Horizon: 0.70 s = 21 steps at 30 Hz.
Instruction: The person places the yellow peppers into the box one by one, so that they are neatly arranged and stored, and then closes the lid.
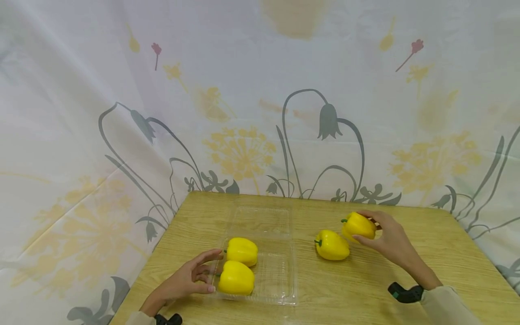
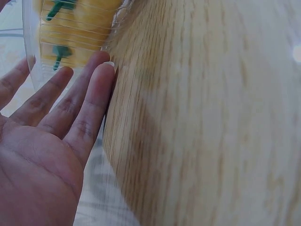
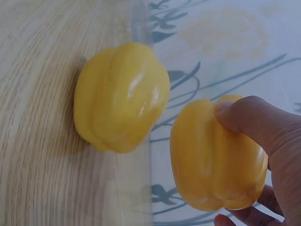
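My right hand [image 1: 387, 237] grips a yellow bell pepper [image 1: 359, 226], thumb on one side and fingers on the other. In the right wrist view that held pepper [image 3: 214, 157] appears raised off the wood. Just left of it, a second yellow pepper [image 1: 333, 246] lies on the table. Two more peppers, one farther back [image 1: 242, 251] and one nearer [image 1: 236, 278], sit in the left half of a clear plastic container [image 1: 294, 280]. My left hand [image 1: 191, 275] is at the container's left side, its fingers extended near the wall in the left wrist view.
The container's clear lid [image 1: 260, 221] lies folded back behind it. Under everything is a wood-grain table [image 1: 317, 293]. A flower-patterned cloth [image 1: 260, 90] hangs behind the table's back edge and along its left side.
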Each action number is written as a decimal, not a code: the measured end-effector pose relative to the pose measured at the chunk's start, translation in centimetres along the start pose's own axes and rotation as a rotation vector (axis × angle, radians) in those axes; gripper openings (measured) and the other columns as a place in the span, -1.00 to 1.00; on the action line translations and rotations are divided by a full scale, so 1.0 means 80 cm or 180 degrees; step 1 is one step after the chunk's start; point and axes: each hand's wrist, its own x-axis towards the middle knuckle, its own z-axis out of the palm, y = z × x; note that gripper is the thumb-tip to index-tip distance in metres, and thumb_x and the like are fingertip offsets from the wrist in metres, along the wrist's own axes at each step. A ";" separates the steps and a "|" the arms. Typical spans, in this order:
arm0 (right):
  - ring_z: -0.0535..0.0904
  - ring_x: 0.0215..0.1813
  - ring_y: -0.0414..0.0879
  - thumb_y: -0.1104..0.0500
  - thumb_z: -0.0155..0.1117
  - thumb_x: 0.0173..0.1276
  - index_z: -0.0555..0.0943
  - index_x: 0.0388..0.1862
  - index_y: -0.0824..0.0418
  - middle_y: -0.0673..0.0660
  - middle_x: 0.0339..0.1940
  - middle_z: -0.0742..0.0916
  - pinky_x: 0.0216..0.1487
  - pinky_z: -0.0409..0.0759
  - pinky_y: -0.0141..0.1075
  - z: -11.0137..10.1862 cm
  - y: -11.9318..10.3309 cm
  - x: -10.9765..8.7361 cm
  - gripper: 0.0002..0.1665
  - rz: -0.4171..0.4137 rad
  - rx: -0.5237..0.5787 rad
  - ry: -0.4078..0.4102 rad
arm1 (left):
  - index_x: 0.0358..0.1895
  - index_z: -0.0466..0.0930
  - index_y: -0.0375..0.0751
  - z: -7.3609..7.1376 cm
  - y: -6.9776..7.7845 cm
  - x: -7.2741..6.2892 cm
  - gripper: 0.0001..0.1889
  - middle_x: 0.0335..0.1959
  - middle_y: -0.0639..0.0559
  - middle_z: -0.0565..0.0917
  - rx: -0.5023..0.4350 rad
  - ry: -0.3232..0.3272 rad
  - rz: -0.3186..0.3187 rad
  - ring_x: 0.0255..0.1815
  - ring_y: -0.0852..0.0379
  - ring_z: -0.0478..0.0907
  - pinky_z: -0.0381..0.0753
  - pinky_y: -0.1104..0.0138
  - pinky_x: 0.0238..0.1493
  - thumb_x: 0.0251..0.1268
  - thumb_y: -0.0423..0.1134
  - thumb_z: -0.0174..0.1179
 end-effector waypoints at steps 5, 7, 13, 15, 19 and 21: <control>0.59 0.01 0.09 0.05 0.66 0.18 0.58 0.33 0.25 0.25 0.16 0.66 -0.13 0.68 -0.13 0.002 -0.011 0.002 -0.23 -0.0077 0.0039 -0.0009 | 0.66 -0.03 -0.25 0.000 0.000 0.000 -0.17 0.57 -0.49 0.04 0.0002 -0.0015 -0.0007 0.35 0.07 0.51 0.62 0.23 0.12 0.44 -0.50 0.21; 0.59 0.01 0.09 0.05 0.65 0.18 0.58 0.33 0.25 0.25 0.16 0.67 -0.13 0.68 -0.15 0.002 -0.015 0.003 -0.23 -0.0089 0.0048 -0.0017 | 0.66 -0.03 -0.26 0.001 0.000 0.001 -0.17 0.58 -0.49 0.03 0.0008 -0.0013 -0.0012 0.36 0.07 0.51 0.62 0.23 0.12 0.44 -0.50 0.21; 0.60 0.02 0.09 0.05 0.65 0.18 0.57 0.33 0.26 0.24 0.16 0.67 -0.11 0.69 -0.12 0.005 -0.027 0.006 -0.22 -0.0139 0.0074 -0.0036 | 0.66 -0.04 -0.28 0.001 0.000 0.001 -0.17 0.57 -0.49 0.05 0.0014 -0.0007 -0.0048 0.36 0.08 0.50 0.62 0.24 0.12 0.45 -0.49 0.21; 0.60 0.02 0.09 0.06 0.65 0.18 0.57 0.33 0.27 0.24 0.16 0.66 -0.11 0.69 -0.12 0.007 -0.030 0.007 -0.22 -0.0168 0.0090 -0.0044 | 0.65 -0.04 -0.29 0.001 0.000 0.001 -0.18 0.57 -0.50 0.05 0.0015 -0.0006 -0.0060 0.36 0.08 0.51 0.62 0.24 0.11 0.45 -0.49 0.21; 0.59 0.03 0.07 0.07 0.66 0.18 0.57 0.33 0.26 0.23 0.16 0.66 -0.10 0.67 -0.19 0.012 -0.032 0.009 -0.22 -0.0195 0.0112 -0.0048 | 0.65 -0.04 -0.30 0.001 0.001 0.000 -0.18 0.56 -0.49 0.06 0.0029 -0.0002 -0.0050 0.36 0.07 0.51 0.62 0.23 0.11 0.45 -0.49 0.21; 0.59 0.02 0.06 0.07 0.66 0.17 0.57 0.33 0.25 0.22 0.16 0.66 -0.10 0.67 -0.18 0.014 -0.033 0.010 -0.23 -0.0201 0.0144 -0.0056 | 0.65 -0.04 -0.30 0.001 0.001 0.000 -0.17 0.56 -0.49 0.07 0.0043 -0.0001 -0.0047 0.36 0.06 0.50 0.63 0.22 0.11 0.44 -0.49 0.21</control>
